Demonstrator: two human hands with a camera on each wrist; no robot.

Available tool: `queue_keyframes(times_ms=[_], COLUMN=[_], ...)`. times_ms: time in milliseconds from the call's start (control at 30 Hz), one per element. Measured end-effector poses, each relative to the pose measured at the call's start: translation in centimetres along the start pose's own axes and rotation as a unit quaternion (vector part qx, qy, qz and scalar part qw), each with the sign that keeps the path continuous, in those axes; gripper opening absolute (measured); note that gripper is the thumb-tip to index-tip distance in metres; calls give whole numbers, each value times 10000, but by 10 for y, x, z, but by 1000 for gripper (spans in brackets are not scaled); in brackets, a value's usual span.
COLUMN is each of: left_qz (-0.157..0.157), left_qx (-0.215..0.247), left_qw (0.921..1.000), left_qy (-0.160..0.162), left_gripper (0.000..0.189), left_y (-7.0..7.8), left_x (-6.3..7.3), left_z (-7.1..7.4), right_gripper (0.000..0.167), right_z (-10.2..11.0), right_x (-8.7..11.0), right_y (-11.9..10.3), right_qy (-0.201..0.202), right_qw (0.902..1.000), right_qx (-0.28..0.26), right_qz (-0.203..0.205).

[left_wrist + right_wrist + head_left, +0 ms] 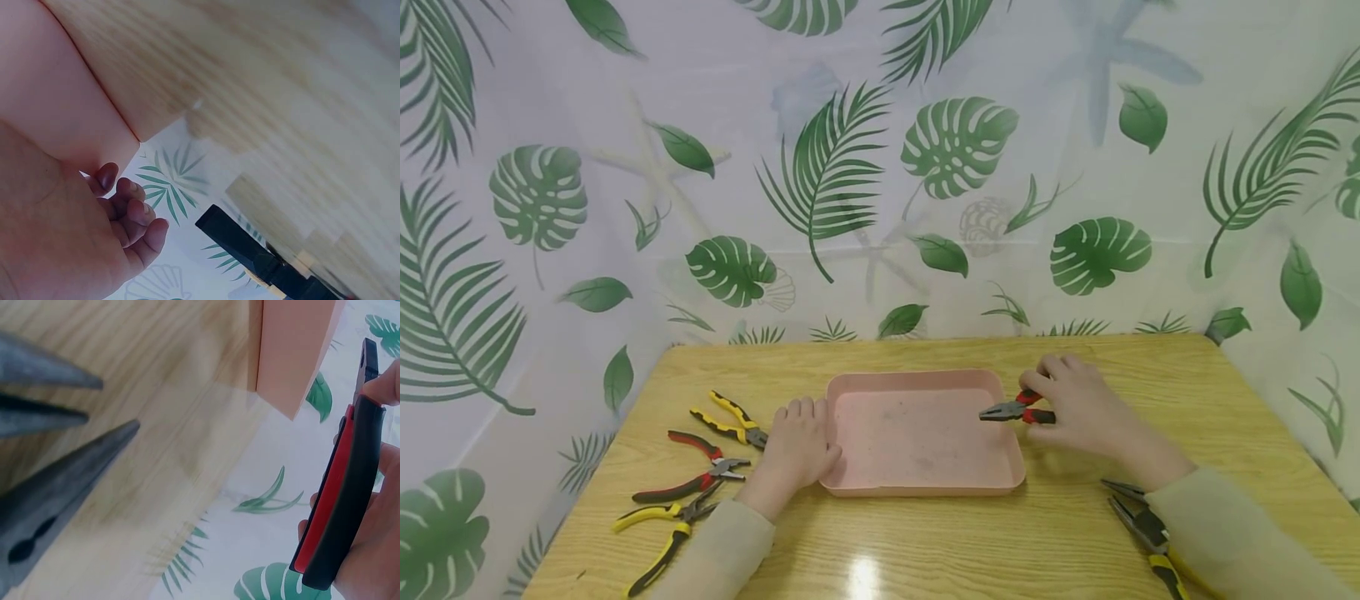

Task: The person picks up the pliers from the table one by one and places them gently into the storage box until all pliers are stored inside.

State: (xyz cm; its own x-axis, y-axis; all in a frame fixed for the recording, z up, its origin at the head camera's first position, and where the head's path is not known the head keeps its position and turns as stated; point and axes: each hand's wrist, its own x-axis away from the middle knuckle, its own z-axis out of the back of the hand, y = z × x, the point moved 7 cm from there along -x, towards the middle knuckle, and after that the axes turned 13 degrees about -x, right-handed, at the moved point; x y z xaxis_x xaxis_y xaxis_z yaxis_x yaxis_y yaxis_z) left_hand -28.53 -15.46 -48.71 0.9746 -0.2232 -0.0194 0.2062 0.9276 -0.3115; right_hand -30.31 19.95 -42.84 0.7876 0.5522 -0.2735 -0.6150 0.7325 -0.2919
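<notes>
My left hand [799, 446] grips the left wall of a shallow pink tray [925, 490], thumb on the inner side and fingers along the outside. In the left wrist view the fingers [134, 219] curl beside the tray's wall [69, 81]. Pinched in my right hand [1078, 412] is a pair of red-and-black pliers [1018, 410], its grey nose reaching over the tray's right rim. The right wrist view shows one black-and-red handle [340, 494] against the fingers; the nose is partly hidden there.
Left of the tray lie yellow-and-black pliers [730, 421], red-and-black pliers [703, 475] and another yellow-and-black pair [673, 529]. Pliers with long noses [1142, 521] lie by the right forearm, partly covered by the sleeve. A leaf-patterned cloth [865, 208] hangs behind the wooden table [880, 533].
</notes>
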Motion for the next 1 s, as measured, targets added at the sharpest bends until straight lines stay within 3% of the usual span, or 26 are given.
queue_keyframes(times_ms=[867,1000], left_qz=[-60,-73], left_qx=[201,196], left_qw=[9994,9993], left_qy=[-282,-319], left_gripper=[46,45], left_y=[-3,-4], left_x=[-2,-1], left_z=[7,11], right_gripper=[52,47], right_z=[-12,-14], right_x=[-31,-39], right_y=[-27,-29], right_qy=[-507,-535], right_qw=[9984,9980], right_qx=[-250,-328], right_qz=[56,34])
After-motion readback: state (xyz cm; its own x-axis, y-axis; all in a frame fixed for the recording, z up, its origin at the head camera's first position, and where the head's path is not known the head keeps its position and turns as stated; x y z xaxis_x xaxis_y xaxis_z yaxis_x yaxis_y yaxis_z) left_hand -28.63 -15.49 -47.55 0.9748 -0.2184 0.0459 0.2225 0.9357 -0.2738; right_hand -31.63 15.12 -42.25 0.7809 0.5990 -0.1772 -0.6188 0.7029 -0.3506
